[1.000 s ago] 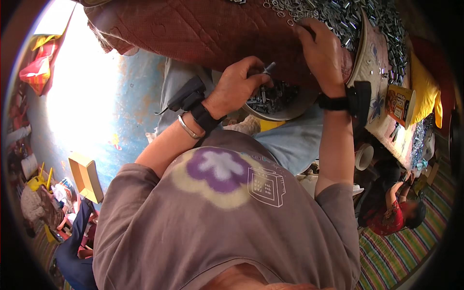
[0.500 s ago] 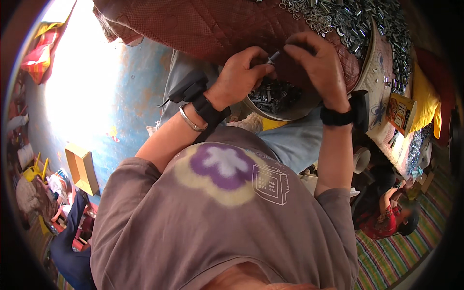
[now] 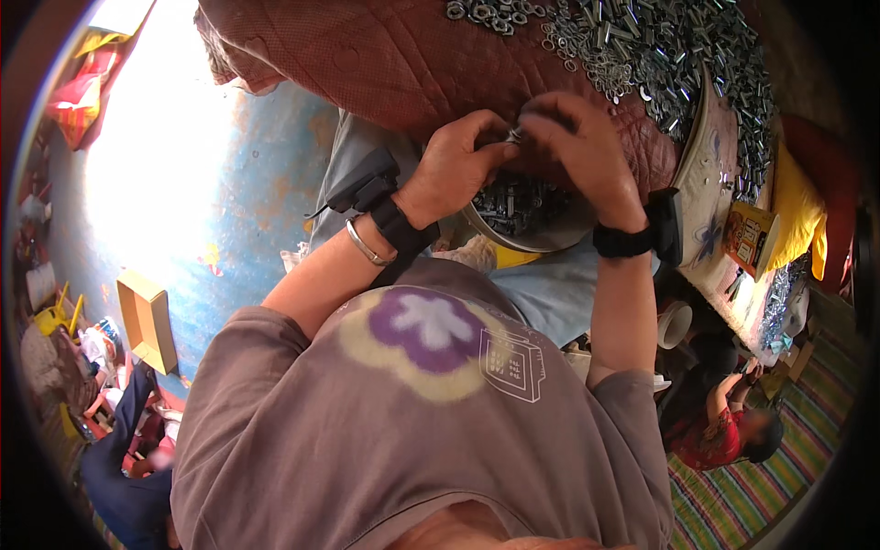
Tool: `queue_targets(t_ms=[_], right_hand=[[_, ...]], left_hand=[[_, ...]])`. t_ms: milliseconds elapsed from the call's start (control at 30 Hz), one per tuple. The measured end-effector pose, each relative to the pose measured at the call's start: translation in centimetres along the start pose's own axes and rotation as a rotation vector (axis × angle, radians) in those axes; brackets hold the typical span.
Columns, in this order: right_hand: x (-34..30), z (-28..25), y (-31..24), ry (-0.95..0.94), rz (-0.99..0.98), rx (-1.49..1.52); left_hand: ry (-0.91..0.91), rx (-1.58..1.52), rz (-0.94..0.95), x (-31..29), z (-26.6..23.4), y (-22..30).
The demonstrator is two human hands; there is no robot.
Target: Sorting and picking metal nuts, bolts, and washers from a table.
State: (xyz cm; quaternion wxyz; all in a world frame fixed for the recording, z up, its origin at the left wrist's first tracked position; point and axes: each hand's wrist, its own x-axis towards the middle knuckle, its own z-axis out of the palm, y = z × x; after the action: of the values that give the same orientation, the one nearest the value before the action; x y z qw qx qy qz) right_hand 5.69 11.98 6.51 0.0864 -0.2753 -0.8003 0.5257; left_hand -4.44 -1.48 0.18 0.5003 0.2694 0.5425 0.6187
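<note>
One small metal piece (image 3: 515,136), mostly hidden, is pinched in the left hand (image 3: 458,170); below, a bowl (image 3: 561,238), its far side covered, holds dark parts (image 3: 511,209); the right hand (image 3: 587,156) curls beside the piece, too blurred to tell whether it grips anything.

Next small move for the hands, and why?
I'd probably hold the left hand steady and bring the right hand onto the small metal part: the left pinches it, while the right, blurred, is close beside it, contact unclear.
</note>
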Motion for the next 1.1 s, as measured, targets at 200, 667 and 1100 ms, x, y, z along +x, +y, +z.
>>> queue_targets(t_ms=[200, 667, 1100], right_hand=[[6.0, 1.0, -0.1, 0.329, -0.308, -0.335], [2.3, 0.7, -0.8, 0.12, -0.013, 0.034], [-3.1, 0.9, -0.3, 0.024, 0.026, 0.15]], left_hand=[[0.015, -0.041, -0.023, 0.1, -0.8, 0.2], [0.087, 0.046, 0.018, 0.0, -1.9, 0.2], [0.073, 0.38, 0.163, -1.3, -0.4, 0.5]])
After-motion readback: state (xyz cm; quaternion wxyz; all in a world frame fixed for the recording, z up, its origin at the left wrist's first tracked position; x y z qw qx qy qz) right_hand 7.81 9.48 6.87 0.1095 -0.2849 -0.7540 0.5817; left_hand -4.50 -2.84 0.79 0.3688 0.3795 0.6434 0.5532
